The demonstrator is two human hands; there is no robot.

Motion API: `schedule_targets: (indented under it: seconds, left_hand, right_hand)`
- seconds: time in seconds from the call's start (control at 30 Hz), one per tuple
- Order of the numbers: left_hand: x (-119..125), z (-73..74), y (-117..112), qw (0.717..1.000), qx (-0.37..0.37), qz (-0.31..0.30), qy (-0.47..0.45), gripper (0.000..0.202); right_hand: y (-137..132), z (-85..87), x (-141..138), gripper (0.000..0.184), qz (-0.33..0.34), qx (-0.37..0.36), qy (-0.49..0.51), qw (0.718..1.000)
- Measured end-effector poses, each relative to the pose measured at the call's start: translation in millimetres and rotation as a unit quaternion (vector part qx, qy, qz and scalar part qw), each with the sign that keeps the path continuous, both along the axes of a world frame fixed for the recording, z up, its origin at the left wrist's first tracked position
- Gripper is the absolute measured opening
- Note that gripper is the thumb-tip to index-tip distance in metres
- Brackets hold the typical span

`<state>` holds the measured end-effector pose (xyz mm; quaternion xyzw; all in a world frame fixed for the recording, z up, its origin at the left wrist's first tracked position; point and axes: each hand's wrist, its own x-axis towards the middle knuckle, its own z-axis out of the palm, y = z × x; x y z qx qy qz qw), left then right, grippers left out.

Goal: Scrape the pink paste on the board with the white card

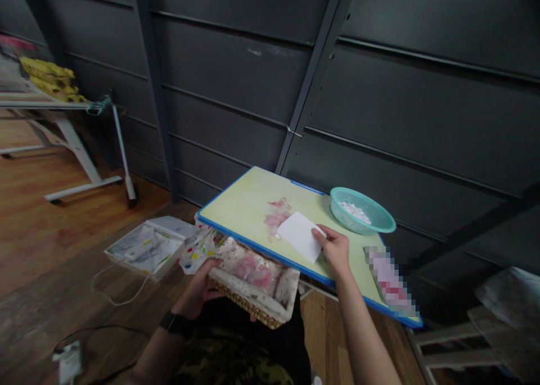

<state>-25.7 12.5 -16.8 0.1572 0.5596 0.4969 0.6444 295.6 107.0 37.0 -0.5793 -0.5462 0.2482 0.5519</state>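
Note:
My right hand (335, 250) pinches a white flat scraper card (300, 236) and holds it on a pale yellow board with a blue edge (244, 202), beside a smear of pink stuff (277, 216). My left hand (198, 292) grips the near left corner of a wicker basket with a cloth lining (257, 289), held just below the board's front edge. Pink material lies inside the basket. A black band sits on my left wrist.
A teal plastic basket (363, 209) with white bits stands at the board's far right. A pixelated flat item (390, 281) lies on the board's right end. A clear plastic box (145, 249) and cables lie on the wooden floor left. A dark panelled wall rises behind.

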Motion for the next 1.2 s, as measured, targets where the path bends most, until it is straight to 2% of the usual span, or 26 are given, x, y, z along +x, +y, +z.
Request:
schedule_targets:
  seconds: [0.17,0.3,0.43,0.5,0.57,0.63,0.7,0.77,0.93,1.07,1.2]
  left_hand:
    - [-10.0,-1.9,4.0,1.0,-0.011,0.011,0.007,0.027]
    - [-14.7,0.3,3.5,1.0,-0.018,0.022,0.007,0.028]
    - [-16.0,-1.0,2.1,1.0,-0.009,0.018,0.003,0.027]
    - [-15.6,-2.2,2.0,1.0,-0.014,0.02,0.005,0.029]
    - [-14.5,-2.9,2.3,1.0,-0.006,0.023,0.005,0.029]
    - [-13.0,-3.3,2.5,1.0,-0.001,0.018,0.002,0.029]
    - [-11.4,-3.9,2.4,1.0,-0.003,0.011,-0.002,0.032]
    - [-9.8,-4.5,1.8,1.0,-0.006,0.009,-0.003,0.035]
    - [-5.0,-4.7,0.7,1.0,-0.006,0.026,0.002,0.035]
    - [-1.1,-3.7,1.2,1.0,-0.011,0.024,0.006,0.033]
    - [0.6,-0.9,0.5,0.999,-0.012,0.029,0.01,0.039]
  right_hand:
    - [13.8,3.5,-29.9,0.046,0.053,-0.002,0.009,0.999]
    - [8.7,10.0,-50.3,0.043,0.114,-0.025,0.015,0.993]
    - [3.0,15.2,-45.4,0.04,0.141,-0.027,0.04,0.989]
    - [7.8,15.8,-27.1,0.043,0.095,-0.014,0.067,0.993]
    - [18.1,15.0,-1.3,0.049,-0.002,0.013,0.077,0.997]
    - [30.3,13.1,25.0,0.051,-0.089,0.048,0.044,0.994]
    - [39.4,10.2,44.9,0.049,-0.133,0.064,-0.014,0.989]
    - [41.6,6.7,54.5,0.048,-0.144,0.045,-0.051,0.987]
    - [19.5,0.6,42.1,0.051,-0.088,-0.007,-0.035,0.995]
    - [0.6,1.5,16.1,0.047,-0.01,-0.028,0.008,1.0]
    - [-6.7,5.1,-14.7,0.043,0.062,-0.031,0.003,0.998]
